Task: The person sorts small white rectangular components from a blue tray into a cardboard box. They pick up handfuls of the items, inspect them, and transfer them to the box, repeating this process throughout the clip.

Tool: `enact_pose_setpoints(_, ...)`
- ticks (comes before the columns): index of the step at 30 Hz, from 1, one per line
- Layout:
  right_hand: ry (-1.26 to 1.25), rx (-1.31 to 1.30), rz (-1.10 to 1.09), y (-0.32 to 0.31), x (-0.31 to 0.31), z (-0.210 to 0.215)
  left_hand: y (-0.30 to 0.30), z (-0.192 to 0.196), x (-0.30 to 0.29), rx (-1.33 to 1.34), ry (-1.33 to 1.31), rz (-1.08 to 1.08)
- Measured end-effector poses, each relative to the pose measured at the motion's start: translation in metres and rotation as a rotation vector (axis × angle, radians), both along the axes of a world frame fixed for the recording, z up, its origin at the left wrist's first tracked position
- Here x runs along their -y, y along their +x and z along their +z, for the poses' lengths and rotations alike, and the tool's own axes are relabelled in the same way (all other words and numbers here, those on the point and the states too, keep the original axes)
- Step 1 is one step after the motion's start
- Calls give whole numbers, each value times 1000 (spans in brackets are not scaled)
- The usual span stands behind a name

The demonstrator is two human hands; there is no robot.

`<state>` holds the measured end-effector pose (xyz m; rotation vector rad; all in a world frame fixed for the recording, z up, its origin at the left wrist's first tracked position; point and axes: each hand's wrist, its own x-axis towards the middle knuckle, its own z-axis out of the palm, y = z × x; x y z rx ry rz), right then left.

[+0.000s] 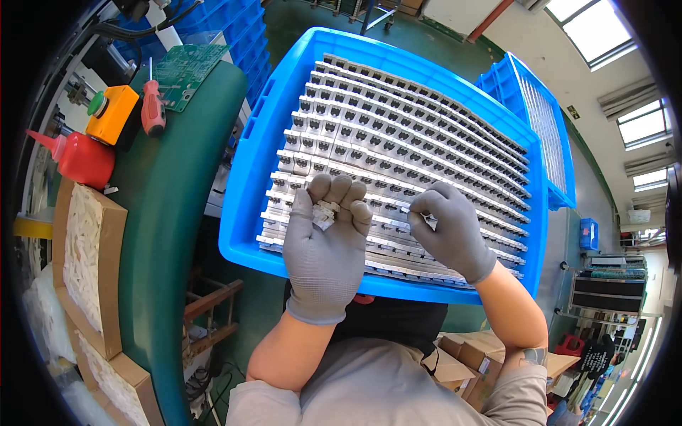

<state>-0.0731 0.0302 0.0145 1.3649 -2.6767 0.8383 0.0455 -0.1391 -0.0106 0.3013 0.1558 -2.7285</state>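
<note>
Palm up, my left hand (328, 245) in a grey knit glove cups several small white parts (325, 214) in its curled fingers. My gloved right hand (449, 231) is closed in a pinch to the right of it. A small white piece (405, 209) shows at its fingertips, too small to tell its kind. Both hands are above a blue plastic crate (238, 220). Inside the crate stand close rows of white block-shaped units (376, 135) with black openings in them. My hands hide part of the nearer rows.
On the green bench (160, 248) at left are a red-handled screwdriver (153, 110), a green circuit board (188, 71), a yellow button box (112, 113) and a red squeeze bottle (82, 157). A cardboard box (85, 259) of white pieces stands beside it. Another blue crate (543, 128) is at far right.
</note>
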Motion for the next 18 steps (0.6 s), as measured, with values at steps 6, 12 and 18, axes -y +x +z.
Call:
enact_pose_setpoints(6, 11, -72, 18, -2, 11, -11, 0, 1, 2, -13, 4, -1)
enact_pose_setpoints(12, 93, -66, 14, -3, 12, -11, -1, 3, 2, 21, -23, 0)
enact_pose_setpoints(18, 71, -49, 43, -8, 11, -11, -1, 6, 2, 37, -30, -6)
